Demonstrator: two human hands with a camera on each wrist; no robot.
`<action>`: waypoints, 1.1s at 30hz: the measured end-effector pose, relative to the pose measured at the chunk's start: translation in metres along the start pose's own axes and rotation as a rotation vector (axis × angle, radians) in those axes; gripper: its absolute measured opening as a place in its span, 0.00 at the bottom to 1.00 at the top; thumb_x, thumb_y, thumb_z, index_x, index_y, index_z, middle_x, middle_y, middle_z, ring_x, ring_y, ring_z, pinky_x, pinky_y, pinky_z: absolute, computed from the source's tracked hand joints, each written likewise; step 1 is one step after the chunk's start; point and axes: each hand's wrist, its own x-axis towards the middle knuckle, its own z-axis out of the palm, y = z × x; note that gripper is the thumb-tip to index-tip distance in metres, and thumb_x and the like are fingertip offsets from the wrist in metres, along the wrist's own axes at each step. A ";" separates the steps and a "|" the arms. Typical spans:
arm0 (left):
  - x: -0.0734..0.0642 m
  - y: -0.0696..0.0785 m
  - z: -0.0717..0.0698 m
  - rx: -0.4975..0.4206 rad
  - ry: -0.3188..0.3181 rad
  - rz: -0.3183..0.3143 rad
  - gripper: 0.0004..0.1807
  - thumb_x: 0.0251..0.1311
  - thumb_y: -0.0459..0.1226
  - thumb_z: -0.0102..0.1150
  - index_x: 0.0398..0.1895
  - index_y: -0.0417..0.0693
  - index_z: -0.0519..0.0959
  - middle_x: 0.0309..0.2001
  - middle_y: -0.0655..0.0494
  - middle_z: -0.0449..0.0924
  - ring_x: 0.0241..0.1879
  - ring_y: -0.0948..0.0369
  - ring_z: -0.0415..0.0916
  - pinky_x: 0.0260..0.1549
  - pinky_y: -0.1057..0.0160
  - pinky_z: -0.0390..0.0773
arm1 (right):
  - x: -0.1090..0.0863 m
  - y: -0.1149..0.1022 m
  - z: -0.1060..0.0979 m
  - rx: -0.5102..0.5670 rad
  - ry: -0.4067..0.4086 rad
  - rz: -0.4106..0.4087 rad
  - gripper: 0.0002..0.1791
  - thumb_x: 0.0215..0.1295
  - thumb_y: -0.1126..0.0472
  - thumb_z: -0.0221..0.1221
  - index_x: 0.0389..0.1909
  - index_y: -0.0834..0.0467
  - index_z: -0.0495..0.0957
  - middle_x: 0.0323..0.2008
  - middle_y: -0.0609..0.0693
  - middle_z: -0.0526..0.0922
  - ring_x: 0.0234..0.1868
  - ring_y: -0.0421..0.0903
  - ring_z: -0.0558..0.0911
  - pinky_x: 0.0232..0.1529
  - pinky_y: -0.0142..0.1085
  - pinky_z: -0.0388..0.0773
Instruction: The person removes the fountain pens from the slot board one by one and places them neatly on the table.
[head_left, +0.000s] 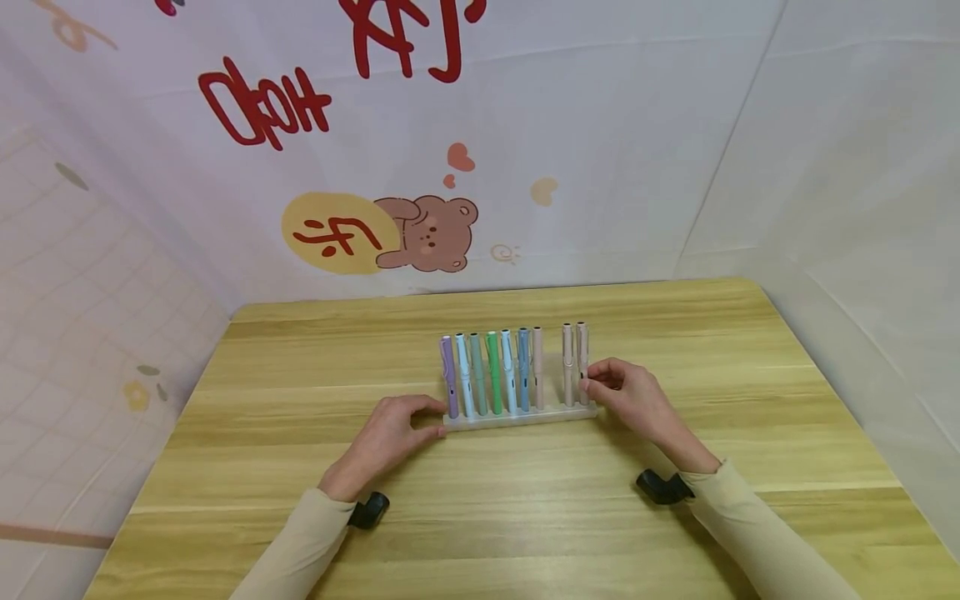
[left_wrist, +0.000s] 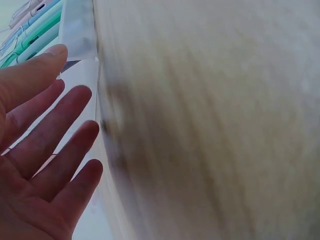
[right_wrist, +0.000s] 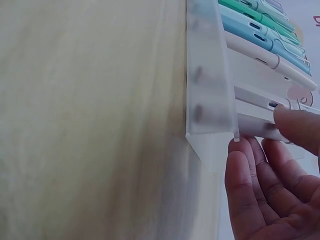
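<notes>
A clear pen stand (head_left: 517, 421) holds an upright row of capped pens: purple (head_left: 448, 375), light blue (head_left: 465, 375), grey-green, green (head_left: 493, 375), blue (head_left: 523, 367) and pale pink (head_left: 537, 367). Past a gap at the right are two more pale pink pens. My right hand (head_left: 630, 400) pinches the end pen (head_left: 582, 350) between thumb and fingers; in the right wrist view that pen (right_wrist: 257, 127) sits at the stand's end, its lower part in the holder. At the opposite end, my left hand (head_left: 393, 433) rests by the stand's corner, with fingers spread and nearly straight in the left wrist view.
The stand is on a wood-grain table (head_left: 510, 508), in front of a white cloth backdrop (head_left: 622, 150) with a printed bear (head_left: 431, 237) and red lettering. More white cloth hangs at both sides. Black wrist cameras (head_left: 369, 510) sit at the sleeve cuffs.
</notes>
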 end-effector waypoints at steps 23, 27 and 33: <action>-0.001 -0.002 0.005 -0.047 0.015 -0.005 0.05 0.61 0.36 0.74 0.40 0.50 0.89 0.35 0.64 0.89 0.35 0.69 0.85 0.39 0.63 0.82 | -0.008 -0.015 -0.005 0.006 0.142 -0.041 0.11 0.72 0.60 0.65 0.46 0.64 0.82 0.41 0.56 0.88 0.41 0.50 0.84 0.39 0.30 0.78; -0.001 -0.003 0.005 -0.047 0.016 -0.003 0.05 0.61 0.35 0.74 0.40 0.50 0.89 0.35 0.64 0.89 0.35 0.69 0.85 0.39 0.63 0.82 | -0.010 -0.020 -0.010 0.026 0.157 -0.039 0.12 0.73 0.58 0.65 0.47 0.64 0.82 0.42 0.57 0.88 0.43 0.51 0.84 0.40 0.29 0.77; 0.000 -0.004 0.006 -0.059 0.016 -0.006 0.05 0.61 0.35 0.74 0.40 0.50 0.89 0.34 0.64 0.89 0.35 0.69 0.85 0.39 0.63 0.82 | -0.012 -0.023 -0.017 0.030 0.164 -0.033 0.13 0.74 0.57 0.64 0.48 0.64 0.82 0.43 0.58 0.88 0.44 0.50 0.85 0.40 0.28 0.78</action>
